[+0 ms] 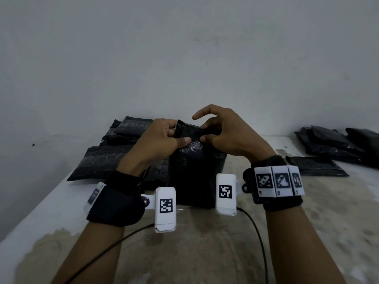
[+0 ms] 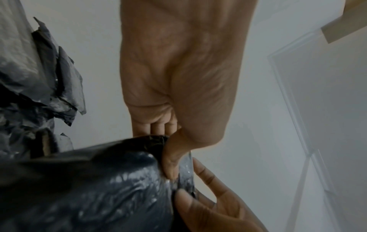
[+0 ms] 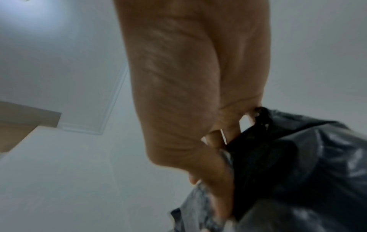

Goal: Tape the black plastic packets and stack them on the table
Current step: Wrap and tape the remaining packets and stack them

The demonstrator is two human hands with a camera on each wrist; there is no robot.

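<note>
Both hands hold one packet [image 1: 196, 169] upright over the table [image 1: 205, 253], just in front of the person. The left hand [image 1: 162, 140] pinches its folded top edge, thumb pressed on a glossy strip that looks like tape [image 1: 193, 144]. The right hand [image 1: 223, 132] pinches the same fold from the other side, forefinger lifted free.

To do this well, I judge the fold should be kept tight while the thumbs smooth the strip flat from the middle outward, so no wrinkle lifts.

A pile [image 1: 123, 144] of packets lies behind on the left, touching the wall; another heap [image 1: 336, 148] lies well apart on the right. Two cables [image 1: 258, 232] trail below the wrists and might snag.
</note>
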